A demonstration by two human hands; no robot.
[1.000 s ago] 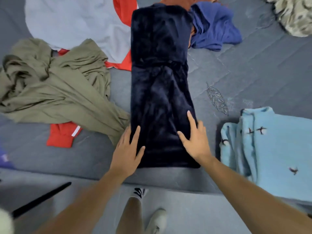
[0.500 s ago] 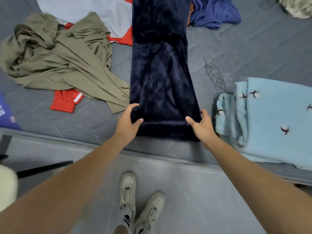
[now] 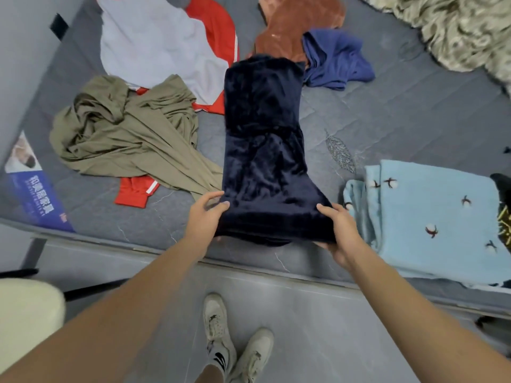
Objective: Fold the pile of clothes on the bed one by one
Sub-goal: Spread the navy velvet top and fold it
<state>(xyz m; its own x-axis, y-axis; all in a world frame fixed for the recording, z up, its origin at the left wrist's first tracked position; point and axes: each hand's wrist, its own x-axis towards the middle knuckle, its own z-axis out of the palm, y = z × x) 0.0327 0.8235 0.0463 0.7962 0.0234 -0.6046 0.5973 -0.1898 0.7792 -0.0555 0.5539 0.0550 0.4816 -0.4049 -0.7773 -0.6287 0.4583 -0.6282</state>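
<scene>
The left hand [image 3: 206, 217] and the right hand [image 3: 338, 230] each gripped a near corner of the dark navy plush garment [image 3: 262, 150], fingers curled under the hem and thumbs lying on top, so that the near edge was raised off the grey mattress [image 3: 401, 111] while the rest of the long strip stretched away from both hands. The fabric looked thick, soft and rather heavy for clothing; it would probably sag in the middle and slide little against itself, so taking it at the two corners, as here, seemed the sound hold for carrying the near end over toward the far end. One olive garment [image 3: 130, 139] lay crumpled beyond and outside the left hand, with one grey-and-red top [image 3: 166, 42] spread farther out past it; a red cuff showed from under the olive cloth just beside the left hand. Well beyond the right hand lay one rust-brown piece [image 3: 296, 20] and one blue piece [image 3: 337, 59], touching each other. Just outside the right hand sat one light blue garment with small bird marks [image 3: 428, 217], apparently folded already. That made roughly four loose pieces not yet folded, by my count.
</scene>
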